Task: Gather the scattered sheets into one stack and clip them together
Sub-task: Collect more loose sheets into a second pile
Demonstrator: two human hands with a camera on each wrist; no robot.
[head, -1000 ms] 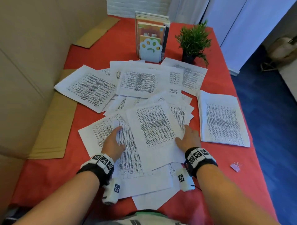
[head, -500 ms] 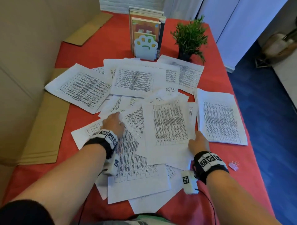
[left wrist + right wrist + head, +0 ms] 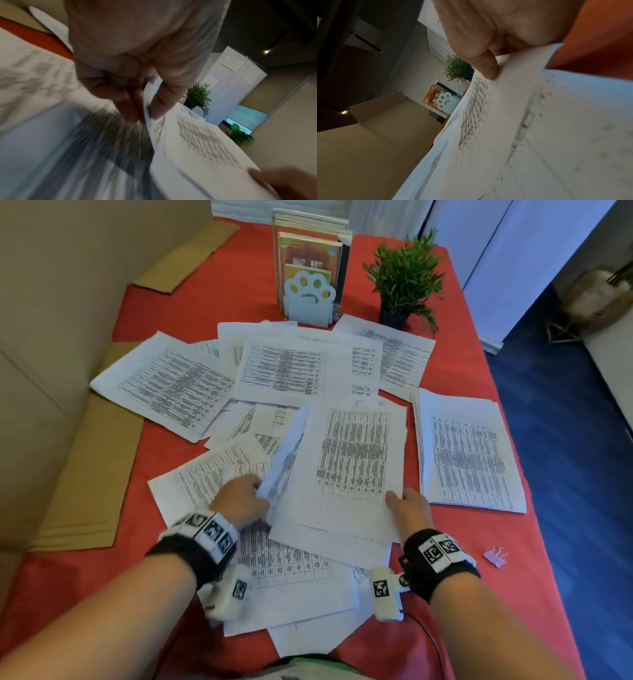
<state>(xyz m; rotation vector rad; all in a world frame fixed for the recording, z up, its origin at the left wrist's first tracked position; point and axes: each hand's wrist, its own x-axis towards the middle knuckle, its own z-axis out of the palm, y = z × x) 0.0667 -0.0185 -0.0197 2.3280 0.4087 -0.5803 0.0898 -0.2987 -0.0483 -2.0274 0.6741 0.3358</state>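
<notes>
White printed sheets lie scattered over the red table (image 3: 144,313). Both hands hold a small bundle of sheets (image 3: 349,460) in the middle. My left hand (image 3: 255,494) pinches the bundle's left edge, thumb on top and fingers under, as the left wrist view shows (image 3: 149,108). My right hand (image 3: 399,501) pinches its lower right corner, thumb (image 3: 488,67) pressed on the paper. More loose sheets (image 3: 284,573) lie beneath, near the table's front edge. A neat pile (image 3: 469,453) lies to the right. A pink binder clip (image 3: 495,556) rests at the right edge.
Upright books in a paw-shaped bookend (image 3: 310,292) and a small potted plant (image 3: 404,282) stand at the back. Cardboard panels (image 3: 78,474) flank the table's left side. Loose sheets (image 3: 178,385) spread across the far left and centre. Blue floor (image 3: 565,440) lies beyond the right edge.
Both hands went from pressing flat on the sheets to pinching a bundle. The bundle slid right, squared up, and its left edge now lifts off the table.
</notes>
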